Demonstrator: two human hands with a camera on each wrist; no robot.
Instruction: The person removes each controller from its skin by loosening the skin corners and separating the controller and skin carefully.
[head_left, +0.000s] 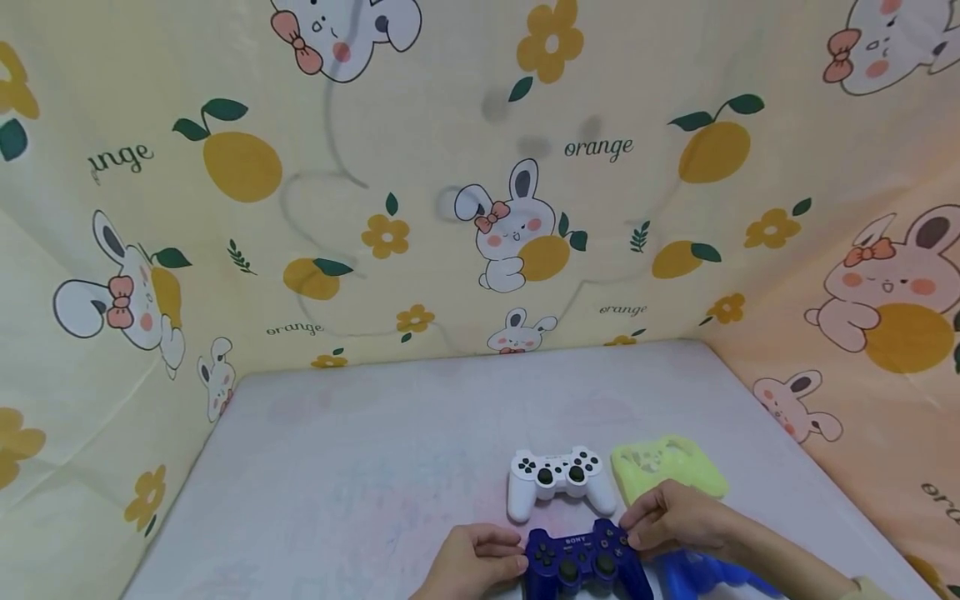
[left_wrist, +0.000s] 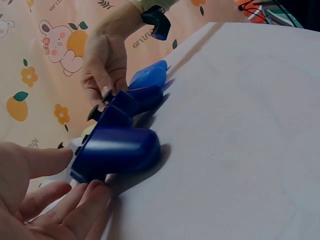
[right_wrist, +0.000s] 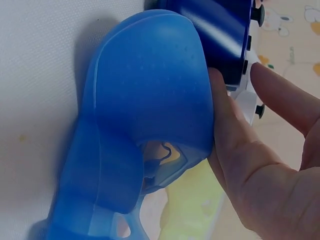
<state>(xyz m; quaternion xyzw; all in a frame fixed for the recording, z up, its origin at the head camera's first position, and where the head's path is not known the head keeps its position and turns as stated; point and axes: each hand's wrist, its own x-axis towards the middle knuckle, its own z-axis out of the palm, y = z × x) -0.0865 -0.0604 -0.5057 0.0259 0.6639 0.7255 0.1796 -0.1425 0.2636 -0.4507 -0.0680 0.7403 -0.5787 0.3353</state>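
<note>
A dark blue SONY game controller point(head_left: 577, 548) is at the front of the table, buttons and sticks facing up. My left hand point(head_left: 474, 563) pinches its left end; in the left wrist view the thumb is on the button side and the fingers are underneath. At its right shoulder corner, my right hand point(head_left: 675, 521) holds it between thumb and fingers. Partly beneath the right forearm lies a blue silicone controller cover point(right_wrist: 150, 75), against the backs of the right fingers in the right wrist view. The controller's front end runs out of the head view.
Behind the dark blue controller lies a white game controller point(head_left: 558, 483). A yellow-green silicone cover point(head_left: 675, 468) is to its right, beyond the right hand. Printed cloth walls point(head_left: 420, 300) with rabbits and oranges bound the white-covered table point(head_left: 360, 467) at the back and sides.
</note>
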